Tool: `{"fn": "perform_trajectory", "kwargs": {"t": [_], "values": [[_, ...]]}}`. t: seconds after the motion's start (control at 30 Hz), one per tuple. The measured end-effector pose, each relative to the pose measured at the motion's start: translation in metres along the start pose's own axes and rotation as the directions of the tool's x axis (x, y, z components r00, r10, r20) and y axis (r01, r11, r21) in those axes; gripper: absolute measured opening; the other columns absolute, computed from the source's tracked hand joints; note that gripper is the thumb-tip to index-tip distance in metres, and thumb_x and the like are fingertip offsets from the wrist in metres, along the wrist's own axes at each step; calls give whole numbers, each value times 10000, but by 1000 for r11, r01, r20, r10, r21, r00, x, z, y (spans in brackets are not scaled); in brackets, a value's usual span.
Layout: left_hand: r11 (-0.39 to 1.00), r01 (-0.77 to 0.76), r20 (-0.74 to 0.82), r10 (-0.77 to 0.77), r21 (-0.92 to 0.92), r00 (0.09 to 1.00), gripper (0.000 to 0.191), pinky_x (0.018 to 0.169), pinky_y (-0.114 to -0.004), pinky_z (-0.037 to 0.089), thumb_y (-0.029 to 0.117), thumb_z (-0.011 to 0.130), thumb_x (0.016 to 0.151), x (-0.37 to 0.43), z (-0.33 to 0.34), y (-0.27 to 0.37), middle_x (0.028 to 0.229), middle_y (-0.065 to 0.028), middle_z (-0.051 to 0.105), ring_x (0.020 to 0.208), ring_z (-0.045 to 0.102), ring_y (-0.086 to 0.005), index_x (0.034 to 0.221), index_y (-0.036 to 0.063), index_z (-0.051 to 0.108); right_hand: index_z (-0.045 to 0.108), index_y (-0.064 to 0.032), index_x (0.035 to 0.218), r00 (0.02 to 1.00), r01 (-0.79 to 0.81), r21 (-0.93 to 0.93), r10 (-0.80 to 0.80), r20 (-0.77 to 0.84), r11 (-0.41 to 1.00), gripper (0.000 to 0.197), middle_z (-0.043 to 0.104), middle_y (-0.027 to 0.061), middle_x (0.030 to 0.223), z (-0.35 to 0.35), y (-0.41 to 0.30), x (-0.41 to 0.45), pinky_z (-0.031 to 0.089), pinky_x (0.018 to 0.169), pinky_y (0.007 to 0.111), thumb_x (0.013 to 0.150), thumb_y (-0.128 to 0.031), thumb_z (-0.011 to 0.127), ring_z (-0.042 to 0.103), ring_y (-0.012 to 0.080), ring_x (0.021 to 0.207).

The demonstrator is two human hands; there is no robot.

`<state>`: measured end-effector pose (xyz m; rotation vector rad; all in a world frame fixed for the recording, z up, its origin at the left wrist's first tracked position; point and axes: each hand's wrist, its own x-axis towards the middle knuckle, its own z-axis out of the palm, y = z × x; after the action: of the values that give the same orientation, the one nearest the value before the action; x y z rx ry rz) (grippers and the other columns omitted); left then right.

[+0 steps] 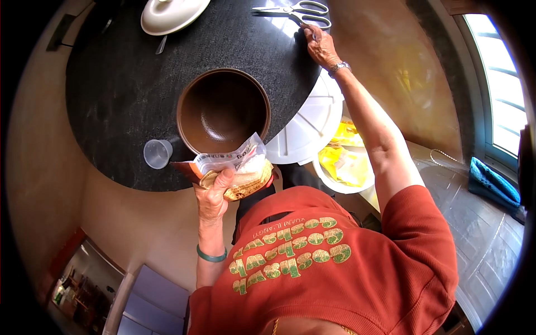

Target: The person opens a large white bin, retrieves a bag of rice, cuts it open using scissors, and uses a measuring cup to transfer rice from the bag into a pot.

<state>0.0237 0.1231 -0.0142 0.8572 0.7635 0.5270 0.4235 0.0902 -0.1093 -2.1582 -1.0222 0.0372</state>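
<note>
My left hand (212, 199) grips a printed plastic food bag (249, 178) at the table's near edge. The bag's upper edge stands up and is spread, and pale contents show through its side. Just beyond it sits a round brown cooking pot (222, 111), its interior facing up. A clear plastic cup (158, 153) stands left of the pot. My right hand (321, 45) reaches to the table's far right edge, with its fingertips at a handle of the kitchen scissors (299, 11). Whether those fingers hold the handle or only rest by it is unclear.
The round black table (121, 96) carries a pale lid (171, 16) with a metal utensil handle (161, 45) showing beside it. Below the table's right edge are a white plastic lid (307, 121) and a white bucket (356, 186) with yellow bags (343, 165). A window (498, 83) is at right.
</note>
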Motion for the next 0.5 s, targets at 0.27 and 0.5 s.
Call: {"fn": "perform_trajectory", "kwargs": {"t": [0.27, 0.5], "values": [[999, 26, -109, -30, -37, 994, 334, 836, -309, 448, 58, 709, 741, -12, -3, -5, 942, -68, 586, 882, 561, -177, 1017, 6, 529, 398, 54, 1233, 947, 293, -297, -232, 222, 909, 450, 359, 261, 1316, 37, -13, -14, 283, 1024, 445, 879, -214, 473, 334, 397, 1236], [1000, 0, -86, 0, -5, 996, 321, 839, -312, 447, 54, 698, 747, -14, -8, -7, 954, -72, 589, 888, 563, -181, 1019, 9, 534, 362, 51, 1279, 912, 382, -277, -311, 266, 882, 500, 321, 240, 1358, 31, -33, -93, 205, 1063, 452, 878, -229, 467, 282, 373, 1284]]}}
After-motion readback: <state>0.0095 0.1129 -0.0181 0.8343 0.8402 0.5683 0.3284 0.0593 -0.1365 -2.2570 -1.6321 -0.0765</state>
